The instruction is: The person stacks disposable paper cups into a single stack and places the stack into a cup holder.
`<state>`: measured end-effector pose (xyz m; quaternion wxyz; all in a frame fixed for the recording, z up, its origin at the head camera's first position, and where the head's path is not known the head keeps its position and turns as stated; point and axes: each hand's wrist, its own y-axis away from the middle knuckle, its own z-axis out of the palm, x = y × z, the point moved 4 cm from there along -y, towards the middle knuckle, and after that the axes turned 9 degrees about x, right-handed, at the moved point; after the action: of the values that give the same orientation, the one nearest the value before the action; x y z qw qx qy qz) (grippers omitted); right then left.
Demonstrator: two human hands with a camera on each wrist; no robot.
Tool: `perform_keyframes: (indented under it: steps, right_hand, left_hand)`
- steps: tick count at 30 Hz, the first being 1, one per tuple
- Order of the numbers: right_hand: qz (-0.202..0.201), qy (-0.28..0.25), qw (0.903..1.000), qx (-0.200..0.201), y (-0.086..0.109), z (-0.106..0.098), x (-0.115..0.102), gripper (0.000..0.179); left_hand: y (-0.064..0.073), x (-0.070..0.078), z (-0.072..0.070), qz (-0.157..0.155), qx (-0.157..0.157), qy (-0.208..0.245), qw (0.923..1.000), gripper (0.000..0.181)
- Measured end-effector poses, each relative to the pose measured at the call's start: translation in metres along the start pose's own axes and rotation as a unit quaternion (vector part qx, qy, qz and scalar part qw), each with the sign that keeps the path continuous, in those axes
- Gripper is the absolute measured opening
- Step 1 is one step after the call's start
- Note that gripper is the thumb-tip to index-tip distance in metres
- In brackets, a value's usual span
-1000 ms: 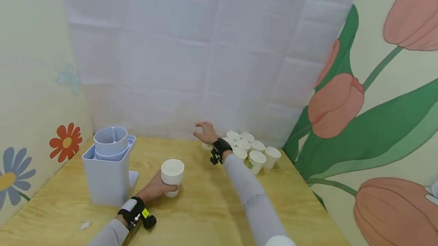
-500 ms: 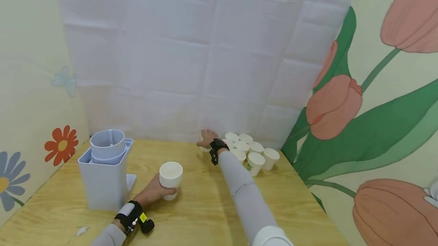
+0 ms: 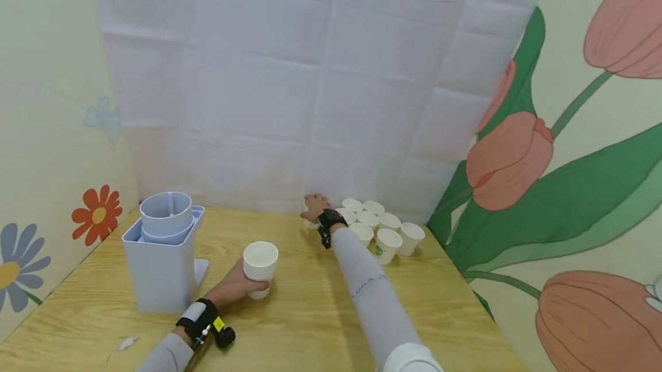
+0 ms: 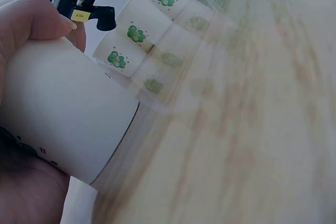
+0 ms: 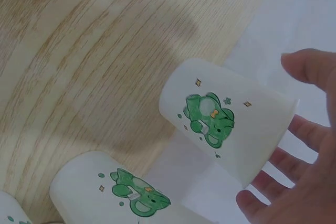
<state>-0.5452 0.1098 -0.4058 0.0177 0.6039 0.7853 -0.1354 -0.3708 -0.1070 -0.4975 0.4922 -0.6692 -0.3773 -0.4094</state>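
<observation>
My left hand grips a nested stack of white paper cups upright over the table, left of the middle. In the left wrist view the lowest cup shows, with the thumb across its side. At the back of the table my right hand is around a single paper cup printed with a green cartoon animal. Its fingers lie behind the cup's rim, while the thumb stands apart from the cup. In the head view the hand hides most of this cup.
Several more paper cups stand grouped to the right of my right hand, beneath the forearm's far side. A pale blue box-shaped holder with a round tube in it stands at the left. A white sheet hangs behind the table.
My right hand has lowered from above the single cup to around it, its fingers passing behind the rim. The left hand keeps its hold on the stack, nearly still.
</observation>
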Motion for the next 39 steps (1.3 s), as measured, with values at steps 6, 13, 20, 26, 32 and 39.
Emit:
perform_keyframes:
  steps: [6,13,20,26,32,39]
  right_hand:
    - [0.008,-0.004,0.9998,0.020,0.000,0.003,-0.001,0.054]
    - [-0.011,0.018,0.9987,0.047,0.001,0.013,0.001,0.051]
    - [-0.019,0.005,0.9985,0.052,0.013,0.014,-0.003,0.050]
    - [-0.034,0.004,0.9973,0.065,0.033,0.006,-0.011,0.050]
    - [-0.056,-0.010,0.9947,0.085,0.055,0.003,-0.011,0.048]
    - [-0.072,-0.066,0.9898,0.103,0.086,-0.004,-0.009,0.047]
  left_hand:
    - [-0.001,-0.001,-0.001,-0.008,0.008,-0.001,0.9999,0.074]
    - [0.000,0.002,-0.003,-0.006,0.002,-0.017,0.9998,0.074]
    - [-0.002,0.003,-0.005,0.000,-0.004,-0.013,0.9999,0.073]
    - [-0.002,0.002,-0.005,0.004,-0.003,-0.010,0.9999,0.071]
    - [-0.002,0.004,-0.002,0.007,-0.003,-0.014,0.9999,0.072]
    - [-0.001,0.005,0.000,-0.002,0.000,-0.013,0.9999,0.076]
